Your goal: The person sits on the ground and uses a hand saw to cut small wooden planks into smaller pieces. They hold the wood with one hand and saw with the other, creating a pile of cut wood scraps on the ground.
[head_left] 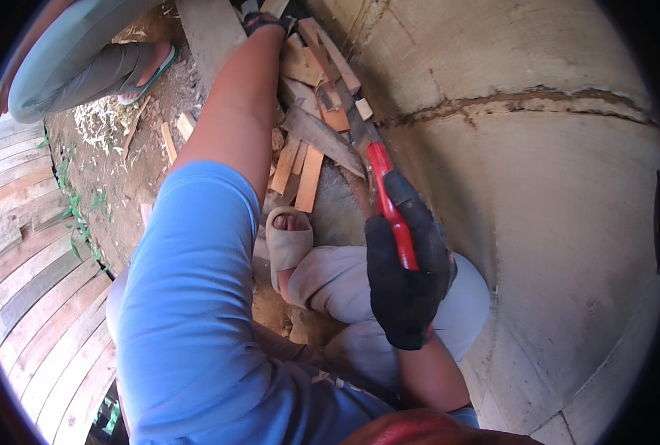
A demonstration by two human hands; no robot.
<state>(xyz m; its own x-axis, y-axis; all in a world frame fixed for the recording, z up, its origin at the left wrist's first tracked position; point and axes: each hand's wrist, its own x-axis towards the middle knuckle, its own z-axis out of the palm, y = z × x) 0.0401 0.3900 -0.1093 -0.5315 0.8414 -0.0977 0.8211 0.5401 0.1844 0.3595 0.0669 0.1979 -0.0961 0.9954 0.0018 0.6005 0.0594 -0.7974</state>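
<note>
My right hand [411,259], in a black glove, is closed round the red handle of a tool [389,200]. Its flat grey metal blade [361,126] points away from me, beside the pile of wood scraps [311,89]. I cannot make out the exact kind of tool. My left arm reaches far forward, and my left hand [264,24], also in a dark glove, is at the far end of the pile next to a wide grey board [213,37]. A small grey piece [250,7] shows just beyond that hand. Its fingers are mostly hidden.
A concrete wall [567,185] with a rough crack rises on my right. Another person's bent leg [85,67] and green sandal [152,78] are at far left, near wood shavings [100,130]. Wooden slats [41,274] line the left side. My sandalled foot [291,237] stands by the pile.
</note>
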